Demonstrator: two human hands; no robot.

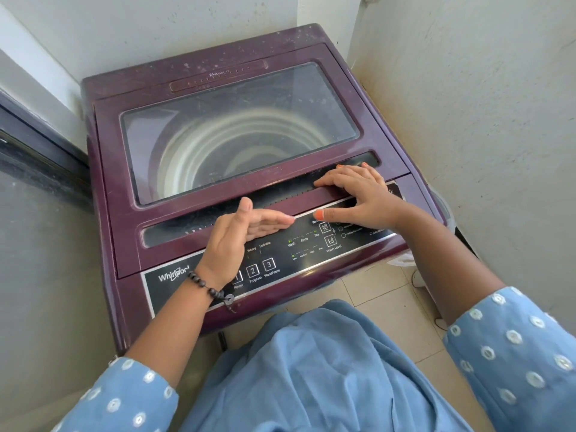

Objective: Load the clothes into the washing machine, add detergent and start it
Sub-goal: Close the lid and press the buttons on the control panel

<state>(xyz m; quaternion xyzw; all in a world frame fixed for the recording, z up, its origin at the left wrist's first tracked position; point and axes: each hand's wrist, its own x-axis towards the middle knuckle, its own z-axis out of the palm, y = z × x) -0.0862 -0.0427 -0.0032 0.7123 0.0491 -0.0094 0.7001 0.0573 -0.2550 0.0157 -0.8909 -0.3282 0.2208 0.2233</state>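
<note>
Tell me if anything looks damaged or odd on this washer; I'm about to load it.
Nothing looks broken. The washing machine has pale specks and scuffs on its maroon top, and the glass lid is smudged and closed. The right hand rests on the lid's front edge; the left hand hovers by the control panel.

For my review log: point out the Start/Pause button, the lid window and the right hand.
Start/Pause button (269, 264), head view, on its numbered square.
Lid window (240, 129), head view, middle of the glass.
Right hand (358, 194), head view, back of the hand.
</note>
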